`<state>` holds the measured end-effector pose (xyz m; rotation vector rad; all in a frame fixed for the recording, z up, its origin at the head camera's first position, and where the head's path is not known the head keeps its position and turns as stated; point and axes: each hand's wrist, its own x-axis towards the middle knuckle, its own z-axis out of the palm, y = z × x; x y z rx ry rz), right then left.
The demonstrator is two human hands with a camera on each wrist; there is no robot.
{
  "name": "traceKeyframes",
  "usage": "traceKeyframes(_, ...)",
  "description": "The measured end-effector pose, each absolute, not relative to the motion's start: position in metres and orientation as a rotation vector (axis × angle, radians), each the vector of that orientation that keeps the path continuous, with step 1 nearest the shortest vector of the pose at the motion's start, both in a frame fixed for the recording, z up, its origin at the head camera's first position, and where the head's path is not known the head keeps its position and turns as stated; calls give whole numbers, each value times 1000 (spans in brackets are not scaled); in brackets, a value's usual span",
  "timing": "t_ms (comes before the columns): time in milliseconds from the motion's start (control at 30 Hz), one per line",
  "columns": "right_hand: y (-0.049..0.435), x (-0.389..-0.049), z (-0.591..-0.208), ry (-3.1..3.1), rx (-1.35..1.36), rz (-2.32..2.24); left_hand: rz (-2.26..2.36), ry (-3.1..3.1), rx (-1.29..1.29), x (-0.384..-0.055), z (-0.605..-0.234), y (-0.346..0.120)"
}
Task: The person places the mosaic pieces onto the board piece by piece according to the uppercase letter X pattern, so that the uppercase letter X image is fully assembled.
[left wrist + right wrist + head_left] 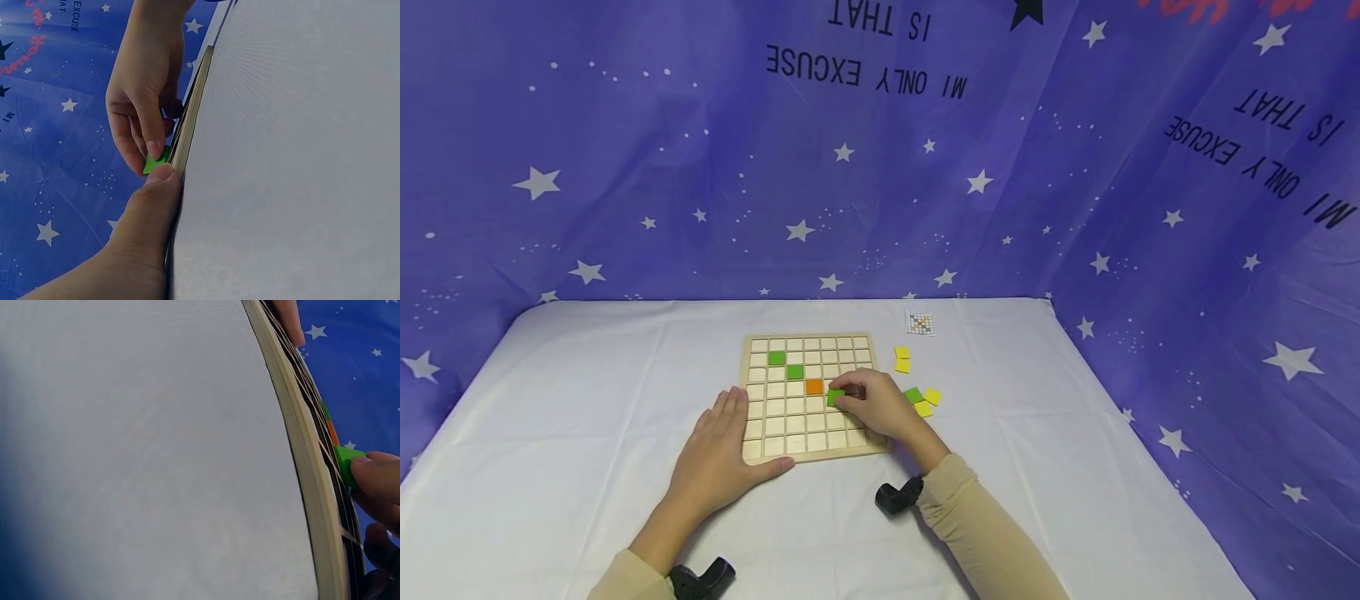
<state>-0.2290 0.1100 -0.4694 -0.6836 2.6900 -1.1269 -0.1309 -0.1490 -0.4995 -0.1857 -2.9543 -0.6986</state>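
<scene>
A square wooden grid board (805,457) lies on the white table. My right hand (880,406) pinches a green square tile (834,399) between thumb and fingers, tilted over a cell near the board's middle. The right wrist view shows that green tile (347,464) right at the grid. Up and left of it, an orange tile (814,387) and two green tiles, one upper (777,357) and one lower (795,372), sit in cells along a diagonal. My left hand (715,454) rests with straight fingers along the board's left edge, its thumb at the front edge.
Right of the board lie two yellow tiles (902,359) and a small group of yellow tiles (932,397) with a green tile (913,395). A small printed pattern card (921,323) lies behind them. Purple star-printed cloth (820,183) hangs behind the white tablecloth (1000,467).
</scene>
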Motion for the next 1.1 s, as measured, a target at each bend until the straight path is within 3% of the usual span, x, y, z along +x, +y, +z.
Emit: traceKeyframes(1100, 134, -220, -466, 2759, -734, -950, -707, -2943, -189, -130, -498, -148)
